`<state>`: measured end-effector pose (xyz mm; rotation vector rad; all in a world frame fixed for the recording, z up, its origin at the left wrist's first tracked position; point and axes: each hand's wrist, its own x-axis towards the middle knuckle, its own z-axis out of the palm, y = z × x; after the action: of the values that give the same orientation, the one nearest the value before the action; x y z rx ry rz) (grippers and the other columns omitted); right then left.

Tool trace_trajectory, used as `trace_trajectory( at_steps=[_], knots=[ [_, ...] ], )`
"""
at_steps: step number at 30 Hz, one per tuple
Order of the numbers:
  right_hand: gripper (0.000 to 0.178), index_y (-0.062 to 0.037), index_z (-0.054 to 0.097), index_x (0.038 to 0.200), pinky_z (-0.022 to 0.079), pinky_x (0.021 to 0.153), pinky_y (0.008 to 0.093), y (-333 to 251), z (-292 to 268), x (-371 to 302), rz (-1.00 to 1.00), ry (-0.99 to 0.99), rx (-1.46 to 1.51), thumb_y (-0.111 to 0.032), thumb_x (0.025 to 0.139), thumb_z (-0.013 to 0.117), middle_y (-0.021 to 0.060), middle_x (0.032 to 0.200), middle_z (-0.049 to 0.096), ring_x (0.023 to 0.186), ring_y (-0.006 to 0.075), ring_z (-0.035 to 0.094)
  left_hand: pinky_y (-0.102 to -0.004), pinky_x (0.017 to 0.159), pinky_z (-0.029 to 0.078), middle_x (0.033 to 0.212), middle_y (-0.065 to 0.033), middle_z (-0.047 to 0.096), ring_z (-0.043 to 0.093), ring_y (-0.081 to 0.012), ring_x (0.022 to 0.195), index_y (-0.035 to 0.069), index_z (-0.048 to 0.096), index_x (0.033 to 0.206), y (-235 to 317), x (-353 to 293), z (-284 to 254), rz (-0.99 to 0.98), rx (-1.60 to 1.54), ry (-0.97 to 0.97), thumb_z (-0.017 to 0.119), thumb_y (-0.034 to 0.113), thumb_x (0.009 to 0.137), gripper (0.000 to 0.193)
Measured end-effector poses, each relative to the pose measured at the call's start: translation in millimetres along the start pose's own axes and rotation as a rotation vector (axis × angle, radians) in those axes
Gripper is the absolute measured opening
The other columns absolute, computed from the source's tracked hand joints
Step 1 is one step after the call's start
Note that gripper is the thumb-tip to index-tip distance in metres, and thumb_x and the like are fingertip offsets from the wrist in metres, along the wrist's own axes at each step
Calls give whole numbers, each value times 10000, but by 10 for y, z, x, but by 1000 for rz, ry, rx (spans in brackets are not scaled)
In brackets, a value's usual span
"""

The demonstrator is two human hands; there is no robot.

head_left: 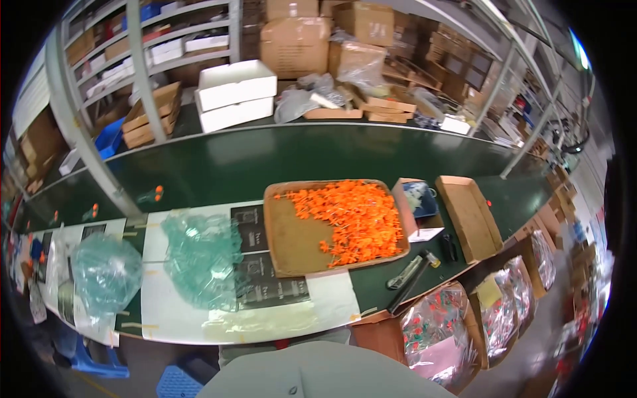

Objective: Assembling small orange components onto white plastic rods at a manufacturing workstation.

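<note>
Neither of my hands shows; only the pale grey-green cloth over my front fills the bottom middle. Just beyond it, a shallow cardboard tray point(286, 247) holds a heap of small bright orange plastic pieces point(355, 219), piled toward its right side. Left of the tray lies a loose mound of translucent green plastic pieces point(199, 255), perhaps bags or bottles, on white sheeting point(269, 325). A second green translucent mound point(106, 272) sits farther left. Beside the tray's right end stand a small open box with a blue container point(419, 198) and an emptier cardboard tray point(468, 215).
Dark tool-like items point(408, 275) lie near the bench's right front edge. Cartons with plastic-wrapped goods point(434, 331) stand below at right. White boxes point(237, 93) are across the green belt point(298, 149). A metal post point(99, 159) rises at left; blue stools point(178, 383) stand below.
</note>
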<state>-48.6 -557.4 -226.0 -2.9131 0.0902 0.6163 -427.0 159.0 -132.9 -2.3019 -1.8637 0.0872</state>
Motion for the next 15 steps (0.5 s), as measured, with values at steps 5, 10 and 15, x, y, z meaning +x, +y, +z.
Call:
trace_trajectory(
  at_steps=[5,10,15],
  knots=[
    [406,-66,739,807,565,683,543,-1,-54,-19,0,-4,-49,-429,873,571,211,811,718,756,434,703,-376,1088,454,1417,-187,564,571,-260,1282,25,499,1450,-622,-287,146,-117,126,-92,527,275,1039,482],
    [405,-57,727,783,562,666,542,-81,-15,-59,58,54,-42,-421,872,573,211,791,713,732,429,701,-372,1085,458,1410,-186,572,578,-257,1275,26,502,1449,-936,-158,263,-178,215,-136,531,276,1038,482],
    [406,-49,714,759,559,649,540,-97,-159,2,108,128,-62,-414,871,575,211,772,708,707,424,700,-367,1082,462,1402,-185,580,586,-253,1268,28,505,1448,-1153,-189,469,-248,286,-209,534,276,1036,481]
  ],
)
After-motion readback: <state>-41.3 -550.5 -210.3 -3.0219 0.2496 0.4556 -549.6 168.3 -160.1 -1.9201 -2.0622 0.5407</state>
